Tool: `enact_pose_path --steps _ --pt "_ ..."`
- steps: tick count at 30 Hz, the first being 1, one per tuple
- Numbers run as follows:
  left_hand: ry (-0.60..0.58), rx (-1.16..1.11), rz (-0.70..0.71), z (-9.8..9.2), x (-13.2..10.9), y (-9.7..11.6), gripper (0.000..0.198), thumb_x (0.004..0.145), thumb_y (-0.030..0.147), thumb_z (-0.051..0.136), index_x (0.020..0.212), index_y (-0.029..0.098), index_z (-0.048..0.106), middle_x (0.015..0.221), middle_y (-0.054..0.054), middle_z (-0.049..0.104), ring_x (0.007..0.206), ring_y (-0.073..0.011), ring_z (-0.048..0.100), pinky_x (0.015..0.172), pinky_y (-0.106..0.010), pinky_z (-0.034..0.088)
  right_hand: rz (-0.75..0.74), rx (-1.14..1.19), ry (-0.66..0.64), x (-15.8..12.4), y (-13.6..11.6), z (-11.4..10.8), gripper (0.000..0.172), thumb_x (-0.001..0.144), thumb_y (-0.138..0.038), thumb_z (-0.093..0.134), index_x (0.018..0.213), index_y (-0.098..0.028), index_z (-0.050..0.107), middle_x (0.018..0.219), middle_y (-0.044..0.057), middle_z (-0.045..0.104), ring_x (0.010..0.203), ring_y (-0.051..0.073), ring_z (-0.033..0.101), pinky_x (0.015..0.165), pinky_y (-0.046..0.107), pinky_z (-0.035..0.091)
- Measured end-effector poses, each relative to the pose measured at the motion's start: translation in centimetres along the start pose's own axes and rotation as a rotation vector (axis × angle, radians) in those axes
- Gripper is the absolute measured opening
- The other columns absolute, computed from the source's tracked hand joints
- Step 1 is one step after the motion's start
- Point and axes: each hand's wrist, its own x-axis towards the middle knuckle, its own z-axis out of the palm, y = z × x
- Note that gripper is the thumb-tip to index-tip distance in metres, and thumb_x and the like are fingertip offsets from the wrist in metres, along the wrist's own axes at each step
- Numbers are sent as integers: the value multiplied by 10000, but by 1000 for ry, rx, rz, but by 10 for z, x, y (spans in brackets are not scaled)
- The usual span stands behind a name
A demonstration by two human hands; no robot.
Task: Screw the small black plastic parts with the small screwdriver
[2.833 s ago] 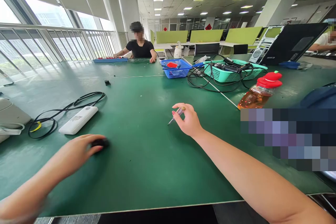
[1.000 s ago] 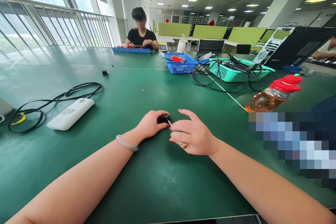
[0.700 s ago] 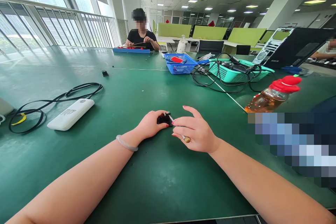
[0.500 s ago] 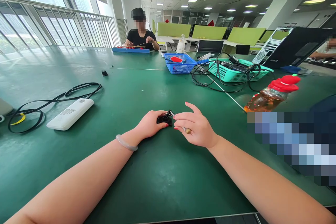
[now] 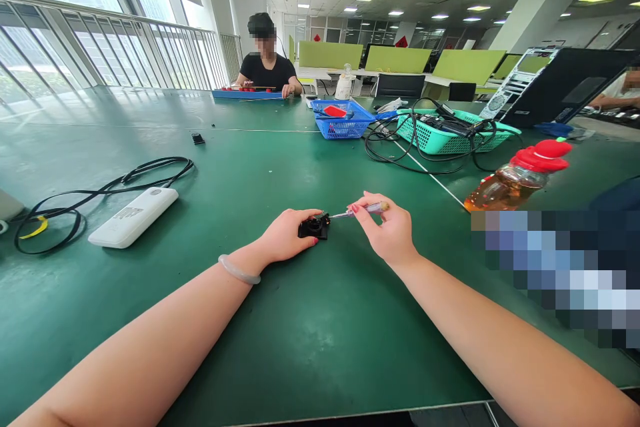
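My left hand [image 5: 284, 236] is closed around a small black plastic part [image 5: 315, 227] with a round recess, pressing it on the green table [image 5: 310, 340]. Its fingers hide part of the black piece. In my right hand [image 5: 393, 232] is a slim screwdriver [image 5: 374, 208] with a clear handle, gripped between thumb and fingers. The shaft points left, and its tip meets or lies very close to the right edge of the black part.
A white power bank [image 5: 134, 217] with a black cable lies left, beyond it a small black piece [image 5: 198, 138]. Farther back are a blue basket [image 5: 344, 128], a green basket [image 5: 440, 141] of cables, and a tilted bottle [image 5: 510, 185]. Another person [image 5: 267, 70] sits opposite.
My right hand has turned, bringing the screwdriver from a mostly hidden, downward slant to nearly level, with its tip at the black part. My left hand stays almost in place.
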Motion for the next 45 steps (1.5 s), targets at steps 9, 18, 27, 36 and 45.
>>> enact_pose_path --steps 9,18,27,36,45 --pt "2 -36 -4 3 0 -4 642 729 255 662 1347 259 488 1167 -51 667 1071 -252 594 979 -410 451 199 120 -151 -3 2 6 174 831 -382 623 765 -222 637 785 16 681 773 173 649 739 299 519" --pt "-19 -55 -24 0 -1 0 614 750 264 653 1341 285 490 1111 -15 700 1045 -236 613 965 -383 460 116 118 -146 -3 -4 0 200 882 -388 553 799 -219 620 790 24 681 780 176 647 791 338 526" --pt "-24 37 -19 2 -2 -2 518 778 289 655 1287 280 559 1195 -32 665 1072 -254 587 959 -389 462 -112 67 -293 -4 -12 0 107 872 -284 573 778 -239 596 706 -39 682 595 125 621 1054 475 436" --pt "-30 45 57 3 -2 -3 458 812 298 639 1263 248 571 1190 -52 668 1083 -242 575 984 -400 421 -244 93 -438 -7 -20 4 40 858 -242 603 820 -253 611 806 -43 718 755 140 682 1032 439 479" --pt "-29 56 7 2 -3 0 446 794 282 648 1236 250 594 1164 -48 675 1058 -247 573 973 -406 435 -192 47 -182 -5 -19 -1 80 875 -258 563 816 -254 616 763 -24 705 689 144 666 1015 447 488"
